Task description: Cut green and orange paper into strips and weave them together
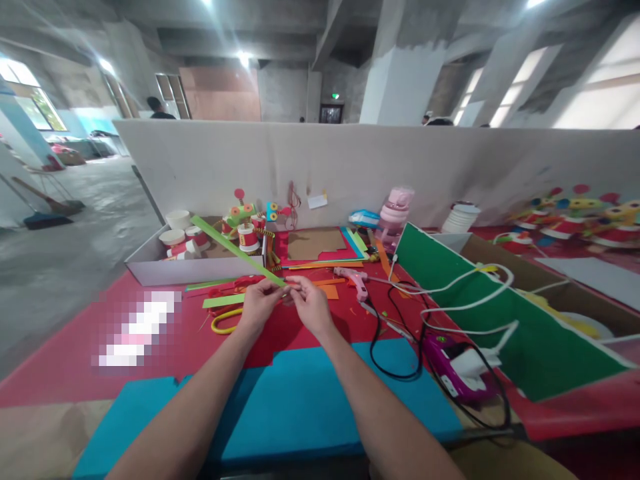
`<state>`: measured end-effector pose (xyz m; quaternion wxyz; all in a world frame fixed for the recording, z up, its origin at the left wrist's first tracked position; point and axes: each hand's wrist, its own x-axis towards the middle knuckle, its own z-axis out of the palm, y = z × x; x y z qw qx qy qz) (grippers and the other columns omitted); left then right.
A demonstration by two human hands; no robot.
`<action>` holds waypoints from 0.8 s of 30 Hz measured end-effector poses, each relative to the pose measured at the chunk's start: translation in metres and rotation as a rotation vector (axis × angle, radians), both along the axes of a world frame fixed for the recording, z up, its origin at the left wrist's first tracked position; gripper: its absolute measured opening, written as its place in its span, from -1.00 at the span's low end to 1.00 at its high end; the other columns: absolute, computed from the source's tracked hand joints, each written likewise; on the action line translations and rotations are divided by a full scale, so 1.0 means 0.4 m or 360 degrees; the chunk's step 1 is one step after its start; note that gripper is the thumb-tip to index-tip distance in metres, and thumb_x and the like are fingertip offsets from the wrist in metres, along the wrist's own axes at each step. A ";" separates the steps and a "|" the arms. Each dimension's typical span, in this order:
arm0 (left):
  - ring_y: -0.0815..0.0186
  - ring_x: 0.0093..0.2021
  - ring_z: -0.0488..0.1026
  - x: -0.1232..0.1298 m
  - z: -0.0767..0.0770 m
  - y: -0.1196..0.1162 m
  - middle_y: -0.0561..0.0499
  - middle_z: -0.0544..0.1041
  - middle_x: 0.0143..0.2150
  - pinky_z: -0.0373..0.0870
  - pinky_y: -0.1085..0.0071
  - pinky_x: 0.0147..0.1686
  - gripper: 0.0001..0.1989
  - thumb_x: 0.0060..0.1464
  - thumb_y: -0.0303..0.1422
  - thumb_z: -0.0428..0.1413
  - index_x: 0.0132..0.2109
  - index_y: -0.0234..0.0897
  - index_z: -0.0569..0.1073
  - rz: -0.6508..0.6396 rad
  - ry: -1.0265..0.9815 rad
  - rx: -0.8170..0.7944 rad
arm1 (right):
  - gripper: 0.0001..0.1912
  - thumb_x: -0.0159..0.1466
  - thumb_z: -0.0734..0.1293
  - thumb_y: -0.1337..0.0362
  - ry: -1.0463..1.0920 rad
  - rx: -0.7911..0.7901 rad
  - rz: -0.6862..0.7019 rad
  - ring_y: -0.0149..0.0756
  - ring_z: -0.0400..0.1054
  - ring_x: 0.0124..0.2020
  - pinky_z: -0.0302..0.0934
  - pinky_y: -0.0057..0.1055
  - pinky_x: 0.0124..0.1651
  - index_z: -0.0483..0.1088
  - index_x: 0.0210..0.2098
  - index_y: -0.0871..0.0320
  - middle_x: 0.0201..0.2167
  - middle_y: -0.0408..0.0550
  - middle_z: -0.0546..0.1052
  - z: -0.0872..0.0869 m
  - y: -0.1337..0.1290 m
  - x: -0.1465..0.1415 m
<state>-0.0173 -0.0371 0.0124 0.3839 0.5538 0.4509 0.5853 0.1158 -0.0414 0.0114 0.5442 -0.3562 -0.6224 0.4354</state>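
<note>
Presently, the left hand [259, 306] and the right hand [312, 308] both pinch the near end of the green strip [235, 251], which slants away beyond the left hand, and shaping this end seems to need steady fingertips.

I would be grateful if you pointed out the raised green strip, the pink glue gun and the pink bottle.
Green strip [235, 248]: head view, on the middle of its length.
Glue gun [356, 279]: head view, on its body above the grip.
Pink bottle [393, 216]: head view, on its upper body.
</note>
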 end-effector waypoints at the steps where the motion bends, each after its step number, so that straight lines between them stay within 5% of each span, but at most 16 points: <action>1: 0.35 -0.46 0.38 -0.004 0.003 -0.001 0.04 0.52 -0.52 0.30 0.44 -0.40 -0.78 -0.18 -0.22 0.30 -0.48 -0.31 0.54 -0.0040 0.0004 -0.0032 | -0.75 0.20 0.23 0.28 -0.0010 -0.0009 -0.0013 -0.36 0.47 -0.49 0.43 -0.39 -0.32 0.41 -0.13 0.12 -0.36 -0.07 0.56 0.002 0.002 0.004; 9: 0.36 -0.49 0.39 -0.026 0.027 -0.005 0.02 0.51 -0.56 0.32 0.44 -0.40 -0.76 -0.21 -0.22 0.32 -0.49 -0.34 0.55 -0.0154 -0.0033 -0.0156 | -0.76 0.16 0.32 0.11 -0.0084 -0.0073 -0.0080 -0.39 0.39 -0.59 0.36 -0.48 -0.48 0.47 -0.33 0.17 -0.61 -0.16 0.46 0.025 -0.005 0.024; 15: 0.37 -0.50 0.40 -0.024 0.036 -0.011 0.02 0.51 -0.56 0.32 0.46 -0.41 -0.77 -0.22 -0.26 0.33 -0.50 -0.34 0.52 -0.0199 -0.0113 -0.0148 | -0.75 0.18 0.29 0.09 -0.0097 -0.0105 -0.0012 -0.45 0.32 -0.64 0.29 -0.54 -0.55 0.45 -0.42 0.15 -0.63 -0.18 0.43 0.017 -0.001 0.028; 19: 0.40 -0.54 0.36 -0.018 0.020 -0.007 0.05 0.47 -0.60 0.28 0.47 -0.45 -0.75 -0.23 -0.24 0.33 -0.55 -0.34 0.50 -0.0069 -0.0075 -0.0102 | -0.80 0.18 0.29 0.15 -0.0210 -0.0150 -0.0096 -0.45 0.27 -0.72 0.22 -0.57 -0.63 0.47 -0.35 0.13 -0.75 -0.26 0.34 0.014 -0.004 0.023; 24: 0.37 -0.51 0.39 -0.014 0.003 0.002 0.03 0.50 -0.56 0.27 0.46 -0.47 -0.75 -0.21 -0.22 0.31 -0.51 -0.34 0.52 -0.0047 -0.0048 -0.0099 | -0.81 0.15 0.28 0.23 -0.0040 -0.0127 -0.0012 -0.39 0.43 -0.56 0.37 -0.48 -0.44 0.42 -0.26 0.13 -0.56 -0.19 0.49 0.019 -0.006 0.011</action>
